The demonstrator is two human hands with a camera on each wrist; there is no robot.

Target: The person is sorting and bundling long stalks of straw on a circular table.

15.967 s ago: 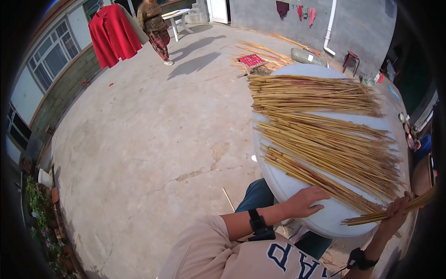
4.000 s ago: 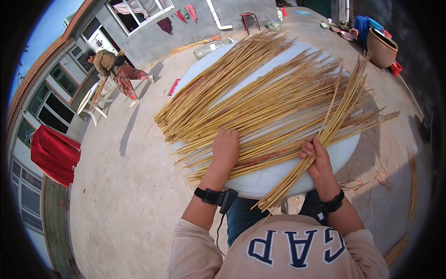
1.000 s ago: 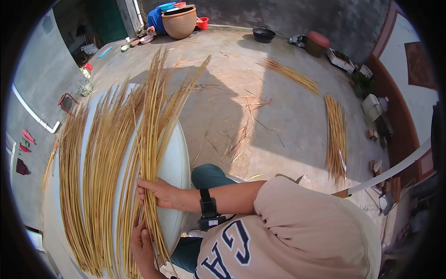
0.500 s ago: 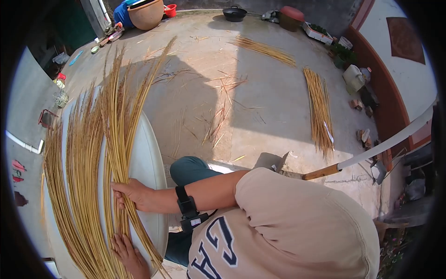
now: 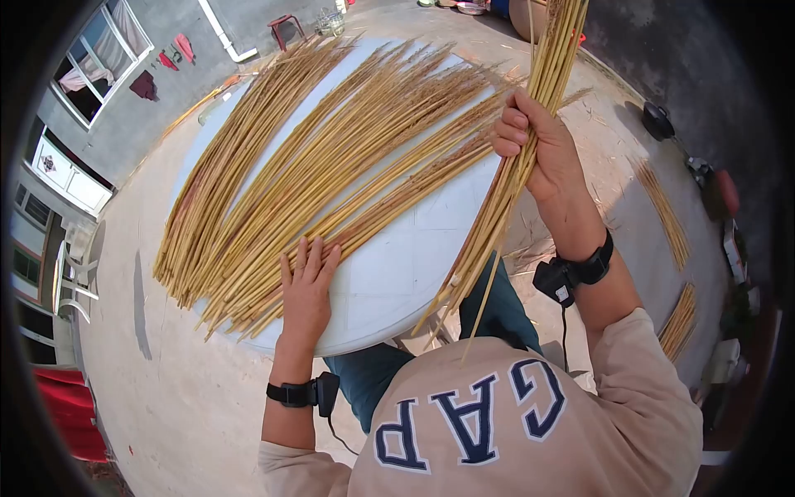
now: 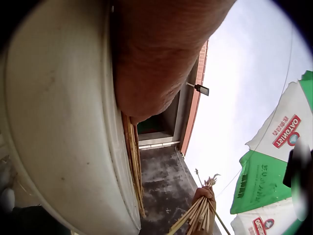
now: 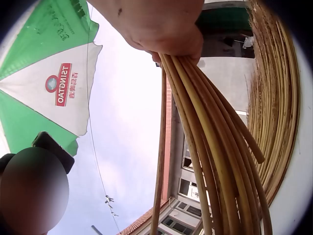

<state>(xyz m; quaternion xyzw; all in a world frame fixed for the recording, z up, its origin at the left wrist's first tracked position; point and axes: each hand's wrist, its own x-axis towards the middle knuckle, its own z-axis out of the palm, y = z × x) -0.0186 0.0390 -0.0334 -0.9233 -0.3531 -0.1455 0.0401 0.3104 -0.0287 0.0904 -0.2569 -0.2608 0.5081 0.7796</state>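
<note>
My right hand [image 5: 538, 149] grips a bundle of dry yellow-brown stalks [image 5: 489, 219], held slanted over the right edge of the round white table [image 5: 389, 286]. The bundle's bare lower ends spread out toward the shirt, and its top runs out of the head view. In the right wrist view, the stalks [image 7: 210, 137] fan down from below the fist. My left hand [image 5: 306, 294] rests with fingers spread on the cut ends of the nearest row of stalks [image 5: 406, 195] on the table. More rows of stalks [image 5: 331, 166] with feathery tips lie behind it.
Two stalk bundles lie on the concrete at right, one farther off [image 5: 662, 215] and one nearer [image 5: 679, 323]. A dark pan [image 5: 658, 122] stands by the wall. At left are a white table [image 5: 70, 282] and red cloth [image 5: 70, 410]. A green-and-white umbrella [image 7: 44, 68] hangs overhead.
Half a second ago the bundle lay over the table's stalks in my right hand; now it is raised and moved right, away from them. My left hand stays on the stalks. The head view has turned left.
</note>
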